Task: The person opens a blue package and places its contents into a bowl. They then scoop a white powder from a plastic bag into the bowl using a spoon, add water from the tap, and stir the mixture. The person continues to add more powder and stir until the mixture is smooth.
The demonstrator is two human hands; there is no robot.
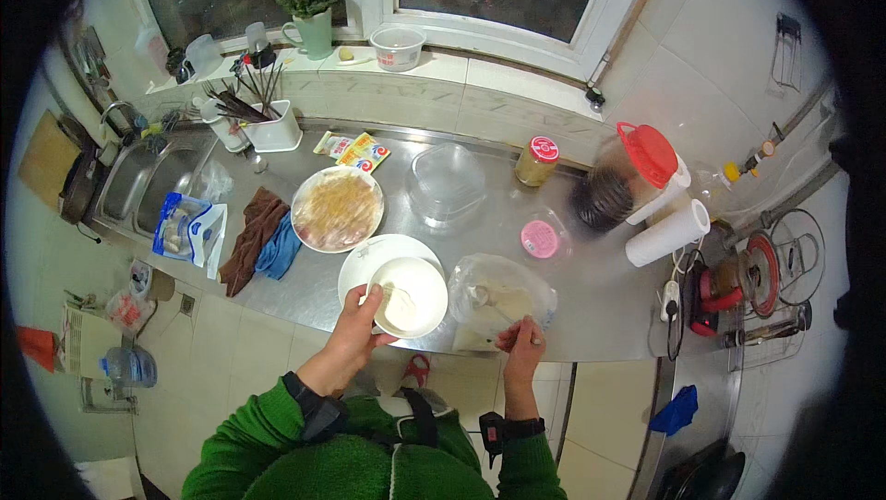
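My left hand (356, 327) grips the rim of a white bowl (430, 298) with white powder (399, 306) in it. The bowl is over the near part of a larger white plate (356, 261). My right hand (524, 344) is shut on the handle of a metal spoon (480, 296), whose bowl end is at an opened clear plastic bag (516, 275) with pale powder inside. Farther back stands a plate of food under cling film (337, 209). A clear plastic container (446, 185) sits behind the bag.
Brown and blue cloths (255, 237), a blue-and-white food pouch (185, 227) and a double sink (149, 182) are at left. Seasoning packets (360, 152) lie near the wall. At right are a pink-lidded tub (540, 238), a glass jar (537, 162), a red-lidded jug (623, 182) and a paper roll (668, 232).
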